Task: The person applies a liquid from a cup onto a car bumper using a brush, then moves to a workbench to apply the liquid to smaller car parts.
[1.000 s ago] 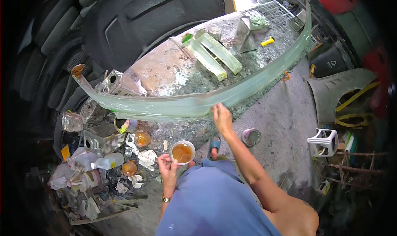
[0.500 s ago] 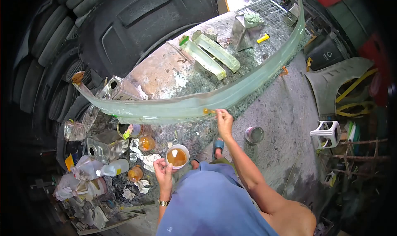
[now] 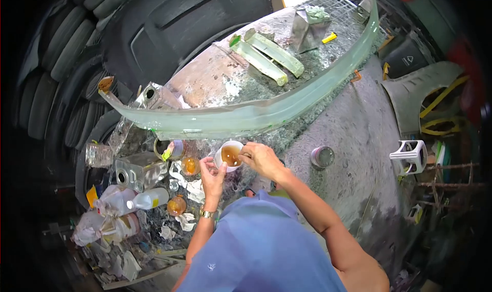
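My left hand holds a white cup by its side, fingers closed on it. Amber liquid lies inside the cup. My right hand is at the cup's right rim, its fingers pinched; the brush seen earlier is hidden by the fingers or the cup. Beyond both hands, a long curved translucent green strip stretches across the work surface, touched by neither hand.
Two pale green pieces, a metal can and a yellow object lie beyond the strip. Bottles, orange jars and cans crowd the left. A round tin and white stool stand right.
My right hand has moved from the strip down and left to the cup. My left hand has raised the cup slightly forward and right. The view has shifted.
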Motion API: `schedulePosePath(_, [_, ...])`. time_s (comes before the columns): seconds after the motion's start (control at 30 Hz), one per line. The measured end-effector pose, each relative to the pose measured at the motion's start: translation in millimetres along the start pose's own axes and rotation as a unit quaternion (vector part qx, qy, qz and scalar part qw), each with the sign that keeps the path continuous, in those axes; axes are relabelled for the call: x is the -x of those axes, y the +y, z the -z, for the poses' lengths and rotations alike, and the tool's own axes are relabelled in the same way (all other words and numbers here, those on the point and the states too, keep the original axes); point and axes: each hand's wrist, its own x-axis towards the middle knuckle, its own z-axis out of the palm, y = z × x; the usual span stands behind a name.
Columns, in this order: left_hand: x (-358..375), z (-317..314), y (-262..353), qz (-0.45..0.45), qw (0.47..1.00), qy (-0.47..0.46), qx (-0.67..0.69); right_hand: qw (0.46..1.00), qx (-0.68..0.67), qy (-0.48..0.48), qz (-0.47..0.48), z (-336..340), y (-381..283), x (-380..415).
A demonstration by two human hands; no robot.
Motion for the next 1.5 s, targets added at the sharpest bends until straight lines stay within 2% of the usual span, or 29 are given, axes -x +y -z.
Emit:
schedulePosePath(0.03, [-3,0,-2,-0.007,1.000,-0.008,0.001,0.998,-0.051,0.019,-0.016,-7,9,-2])
schedulePosePath(0.07, [-5,-1,-4,-0.010,1.000,0.000,0.017,0.998,-0.045,0.030,-0.016,-12,18,-1])
schedulePosePath(0.1, [-7,-4,0,-0.014,0.999,0.007,0.035,0.975,-0.190,0.062,-0.101,-9,20,-3])
schedulePosePath(0.13, [-9,-6,4,-0.003,0.998,0.010,0.056,0.922,-0.331,0.093,-0.179,-4,23,-5])
schedulePosePath(0.17, [-12,-8,7,0.001,0.997,0.010,0.080,0.873,-0.421,0.074,-0.235,5,29,-2])
schedulePosePath(0.2, [-16,-8,9,0.007,0.995,0.012,0.102,0.874,-0.419,0.084,-0.232,10,36,-2])
schedulePosePath(0.27, [-27,-6,5,0.004,0.993,0.001,0.115,0.788,-0.556,0.130,-0.232,11,53,-6])
schedulePosePath(0.4, [-33,-3,12,0.006,0.995,0.016,0.099,0.782,-0.561,0.194,-0.191,8,83,-38])
schedulePosePath(0.47, [-31,2,13,0.009,0.994,0.015,0.104,0.778,-0.558,0.204,-0.202,-1,107,-49])
schedulePosePath(0.57, [-18,11,13,0.019,0.996,0.019,0.088,0.728,-0.555,0.329,-0.235,-17,138,-48])
schedulePosePath(0.6, [-14,15,10,0.016,0.996,0.021,0.080,0.726,-0.556,0.330,-0.235,-19,140,-45])
schedulePosePath(0.63, [-10,21,8,0.050,0.992,0.021,0.111,0.702,-0.548,0.382,-0.246,-22,142,-40])
schedulePosePath(0.7, [1,28,3,0.062,0.993,0.021,0.098,0.666,-0.523,0.460,-0.266,-27,138,-34])
schedulePosePath(0.8, [14,41,-7,0.072,0.993,0.022,0.087,0.688,-0.493,0.469,-0.252,-46,108,-40])
schedulePosePath(0.83, [19,44,-8,0.086,0.993,0.024,0.083,0.723,-0.466,0.448,-0.243,-58,101,-45])
schedulePosePath(0.87, [23,46,-9,0.099,0.992,0.026,0.080,0.786,-0.371,0.432,-0.241,-75,102,-52])
schedulePosePath(0.9, [27,49,-10,0.102,0.992,0.020,0.078,0.816,-0.302,0.444,-0.217,-80,84,-58])
schedulePosePath(0.93, [30,51,-12,0.101,0.992,0.020,0.078,0.840,-0.230,0.453,-0.191,-78,63,-63])
schedulePosePath(0.97, [32,53,-13,0.107,0.992,0.017,0.067,0.840,-0.230,0.453,-0.190,-80,51,-67])
schedulePosePath(1.03, [36,56,-14,0.115,0.992,0.016,0.057,0.886,-0.207,0.376,-0.176,-85,33,-71])
schedulePosePath(1.27, [42,59,-14,0.117,0.990,0.023,0.078,0.930,-0.179,0.315,-0.059,-84,0,-66])
schedulePosePath(1.4, [42,59,-15,0.123,0.989,0.017,0.075,0.936,-0.204,0.277,-0.073,-60,26,-59])
schedulePosePath(1.5, [42,59,-16,0.127,0.989,0.010,0.078,0.907,-0.202,0.329,-0.166,-44,67,-52])
